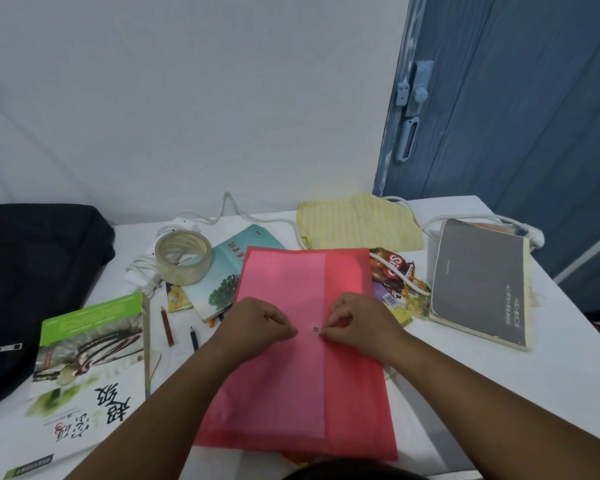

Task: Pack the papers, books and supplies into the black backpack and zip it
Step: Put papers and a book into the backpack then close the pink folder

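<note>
On the white table (551,393), a translucent pink folder (291,375) is lying flat directly in front of the person, its flap folded over and a small round snap button (315,329) showing near the middle of the flap's edge. A paler sheet is showing through the plastic inside. Both hands are resting on the folder with fingers curled: the left hand (257,323) is pinching the flap just left of the snap, and the right hand (355,322) is pinching it just right of the snap, fingertips nearly meeting over the button.

At the table's left edge the black backpack (32,278) is lying, one zipper pull (4,348) showing on its side. Three books are lying around the folder: a green-and-white book (90,375) near the backpack, a teal book (229,271) partly under the folder's far corner, and a grey book (478,285) on the right. One roll of clear tape (183,257) is sitting on the teal book's edge. Two pencils (167,326) are lying side by side between the green-and-white book and the folder. Snack wrappers (395,275) are piling between the folder and the grey book; a yellow striped cloth (357,221) and a white cord (222,209) are lying farther back.
</note>
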Action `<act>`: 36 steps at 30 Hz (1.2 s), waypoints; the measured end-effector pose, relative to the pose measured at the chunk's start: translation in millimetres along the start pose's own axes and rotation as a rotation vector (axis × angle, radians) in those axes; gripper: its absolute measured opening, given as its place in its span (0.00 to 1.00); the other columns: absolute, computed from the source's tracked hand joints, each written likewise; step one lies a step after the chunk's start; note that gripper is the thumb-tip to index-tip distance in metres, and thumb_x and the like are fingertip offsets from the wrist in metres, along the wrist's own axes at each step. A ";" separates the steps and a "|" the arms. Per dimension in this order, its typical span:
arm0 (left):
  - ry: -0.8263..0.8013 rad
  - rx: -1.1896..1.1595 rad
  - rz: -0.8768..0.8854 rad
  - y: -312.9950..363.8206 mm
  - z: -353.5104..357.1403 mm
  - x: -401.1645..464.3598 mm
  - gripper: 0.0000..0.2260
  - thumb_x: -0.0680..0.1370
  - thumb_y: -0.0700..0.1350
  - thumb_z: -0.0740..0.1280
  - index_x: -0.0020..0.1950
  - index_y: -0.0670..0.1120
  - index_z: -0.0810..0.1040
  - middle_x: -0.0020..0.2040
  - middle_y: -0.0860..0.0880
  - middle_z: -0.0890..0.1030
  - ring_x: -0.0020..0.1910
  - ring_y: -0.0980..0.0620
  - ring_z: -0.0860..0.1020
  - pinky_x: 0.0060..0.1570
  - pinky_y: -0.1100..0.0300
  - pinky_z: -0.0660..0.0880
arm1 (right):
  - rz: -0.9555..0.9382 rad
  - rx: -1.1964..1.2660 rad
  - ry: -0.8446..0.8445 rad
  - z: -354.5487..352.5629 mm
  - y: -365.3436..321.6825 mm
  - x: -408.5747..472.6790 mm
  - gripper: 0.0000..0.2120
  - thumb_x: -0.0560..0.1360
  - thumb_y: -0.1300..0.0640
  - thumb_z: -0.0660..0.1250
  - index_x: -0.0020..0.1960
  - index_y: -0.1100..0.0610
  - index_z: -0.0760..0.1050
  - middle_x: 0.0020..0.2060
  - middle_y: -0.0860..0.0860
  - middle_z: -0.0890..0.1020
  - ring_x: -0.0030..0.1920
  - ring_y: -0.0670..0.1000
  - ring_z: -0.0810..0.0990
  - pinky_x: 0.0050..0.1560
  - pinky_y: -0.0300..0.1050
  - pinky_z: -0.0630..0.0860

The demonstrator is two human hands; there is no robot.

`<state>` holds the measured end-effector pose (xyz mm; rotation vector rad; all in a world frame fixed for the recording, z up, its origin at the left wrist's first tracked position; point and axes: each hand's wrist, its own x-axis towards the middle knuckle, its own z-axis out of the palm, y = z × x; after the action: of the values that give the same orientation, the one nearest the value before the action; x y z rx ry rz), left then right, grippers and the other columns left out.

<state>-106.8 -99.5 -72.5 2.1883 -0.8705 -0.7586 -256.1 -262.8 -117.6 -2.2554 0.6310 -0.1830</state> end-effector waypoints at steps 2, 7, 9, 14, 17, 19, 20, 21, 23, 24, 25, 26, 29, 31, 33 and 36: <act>-0.020 -0.023 -0.054 -2.0 -0.3 1.0 0.03 0.69 0.43 0.79 0.37 0.45 0.87 0.27 0.53 0.82 0.24 0.58 0.75 0.26 0.65 0.73 | 0.011 -0.003 -0.009 0.9 0.4 2.3 0.06 0.66 0.43 0.78 0.36 0.44 0.85 0.42 0.44 0.81 0.41 0.42 0.80 0.45 0.44 0.77; -0.079 0.176 -0.107 -3.8 8.4 7.6 0.05 0.67 0.42 0.76 0.34 0.41 0.85 0.33 0.43 0.84 0.27 0.52 0.77 0.29 0.60 0.75 | 0.029 -0.001 -0.012 1.0 1.6 7.9 0.11 0.63 0.39 0.77 0.36 0.46 0.85 0.40 0.44 0.80 0.40 0.42 0.80 0.45 0.47 0.78; -0.078 0.281 -0.087 -0.9 12.0 11.6 0.06 0.67 0.44 0.75 0.35 0.40 0.85 0.36 0.41 0.84 0.31 0.49 0.79 0.32 0.57 0.76 | 0.014 -0.029 -0.010 2.4 0.7 7.5 0.09 0.65 0.41 0.78 0.37 0.46 0.85 0.40 0.44 0.80 0.40 0.42 0.79 0.44 0.47 0.78; -0.021 0.508 -0.047 0.9 15.7 30.7 0.11 0.68 0.49 0.73 0.38 0.41 0.84 0.37 0.45 0.82 0.38 0.47 0.81 0.33 0.58 0.74 | -0.071 -0.063 0.007 3.4 5.0 3.7 0.11 0.68 0.41 0.77 0.39 0.48 0.83 0.40 0.43 0.78 0.40 0.43 0.78 0.43 0.47 0.77; 0.013 0.533 -0.014 0.8 17.7 43.7 0.10 0.69 0.51 0.71 0.40 0.44 0.84 0.39 0.48 0.82 0.39 0.49 0.80 0.35 0.59 0.76 | -0.092 -0.087 -0.003 3.8 6.5 4.2 0.11 0.68 0.41 0.76 0.40 0.47 0.83 0.41 0.43 0.79 0.41 0.43 0.78 0.43 0.47 0.77; 0.030 0.527 0.020 4.4 20.7 49.2 0.10 0.71 0.50 0.70 0.41 0.44 0.84 0.39 0.48 0.81 0.40 0.49 0.80 0.39 0.57 0.78 | -0.091 -0.088 -0.002 3.8 7.2 3.8 0.11 0.68 0.40 0.76 0.40 0.46 0.82 0.41 0.43 0.79 0.42 0.43 0.79 0.43 0.46 0.77; 0.037 0.515 0.035 6.5 22.6 51.9 0.09 0.71 0.49 0.69 0.40 0.45 0.83 0.39 0.48 0.81 0.40 0.49 0.80 0.40 0.56 0.79 | -0.093 -0.082 0.001 3.5 7.5 3.1 0.10 0.68 0.40 0.76 0.41 0.46 0.82 0.42 0.43 0.79 0.42 0.43 0.79 0.43 0.45 0.77; 0.037 0.507 0.048 9.0 24.9 54.3 0.08 0.71 0.49 0.68 0.39 0.45 0.82 0.37 0.48 0.81 0.39 0.48 0.80 0.41 0.55 0.80 | -0.092 -0.078 0.004 3.1 7.7 2.6 0.10 0.68 0.41 0.76 0.41 0.46 0.83 0.42 0.42 0.79 0.42 0.43 0.79 0.43 0.44 0.76; 0.017 0.501 0.064 13.7 29.6 57.9 0.08 0.71 0.47 0.68 0.34 0.46 0.78 0.34 0.49 0.79 0.36 0.48 0.79 0.38 0.55 0.79 | -0.085 -0.072 0.009 3.6 8.8 1.4 0.09 0.68 0.42 0.77 0.41 0.47 0.83 0.42 0.42 0.79 0.42 0.42 0.79 0.43 0.41 0.76; 0.003 0.495 0.071 15.6 32.0 59.2 0.10 0.72 0.47 0.68 0.31 0.46 0.75 0.31 0.49 0.77 0.35 0.48 0.78 0.36 0.56 0.77 | -0.083 -0.071 0.007 3.8 9.6 0.7 0.09 0.68 0.42 0.77 0.42 0.47 0.83 0.42 0.42 0.79 0.42 0.42 0.79 0.43 0.40 0.75; -0.012 0.490 0.078 17.4 34.3 60.1 0.12 0.73 0.46 0.68 0.29 0.46 0.73 0.30 0.49 0.75 0.33 0.48 0.76 0.35 0.57 0.74 | -0.080 -0.072 0.000 4.0 9.7 0.0 0.09 0.68 0.43 0.77 0.42 0.47 0.83 0.43 0.41 0.79 0.43 0.42 0.78 0.42 0.40 0.75; -0.025 0.487 0.085 19.0 36.5 60.8 0.14 0.73 0.46 0.68 0.28 0.46 0.71 0.28 0.49 0.73 0.32 0.48 0.75 0.34 0.58 0.72 | -0.082 -0.067 -0.012 3.2 10.6 -0.7 0.07 0.69 0.45 0.76 0.43 0.47 0.83 0.43 0.41 0.79 0.42 0.41 0.78 0.42 0.39 0.74; -0.066 0.472 0.097 25.8 41.8 62.5 0.18 0.75 0.46 0.68 0.26 0.45 0.70 0.25 0.49 0.71 0.30 0.47 0.73 0.34 0.59 0.69 | -0.016 0.088 -0.040 -4.4 14.6 -1.4 0.08 0.71 0.61 0.71 0.46 0.49 0.81 0.41 0.44 0.82 0.35 0.42 0.77 0.37 0.37 0.72; -0.121 0.465 0.084 33.4 46.5 61.8 0.18 0.76 0.49 0.69 0.27 0.44 0.73 0.25 0.48 0.70 0.31 0.45 0.74 0.35 0.58 0.68 | 0.130 0.341 -0.046 -10.7 17.8 0.1 0.15 0.71 0.70 0.61 0.50 0.54 0.75 0.43 0.51 0.85 0.29 0.50 0.77 0.26 0.41 0.70; -0.167 0.432 0.055 40.7 52.8 59.9 0.16 0.74 0.52 0.70 0.33 0.41 0.78 0.28 0.47 0.75 0.36 0.42 0.78 0.36 0.57 0.71 | 0.226 0.497 -0.052 -13.8 19.2 3.1 0.16 0.69 0.70 0.56 0.51 0.53 0.68 0.45 0.56 0.85 0.28 0.59 0.75 0.22 0.42 0.66; -0.139 0.418 0.034 41.2 63.8 57.3 0.13 0.71 0.52 0.70 0.38 0.41 0.81 0.36 0.47 0.81 0.42 0.43 0.83 0.38 0.56 0.76 | 0.291 0.551 -0.015 -13.6 18.5 7.2 0.13 0.69 0.65 0.54 0.47 0.50 0.66 0.36 0.61 0.81 0.23 0.56 0.72 0.22 0.41 0.62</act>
<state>-131.6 -188.0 -96.7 2.4944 -1.2252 -0.7734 -261.3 -285.9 -121.9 -1.6176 0.7825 -0.1696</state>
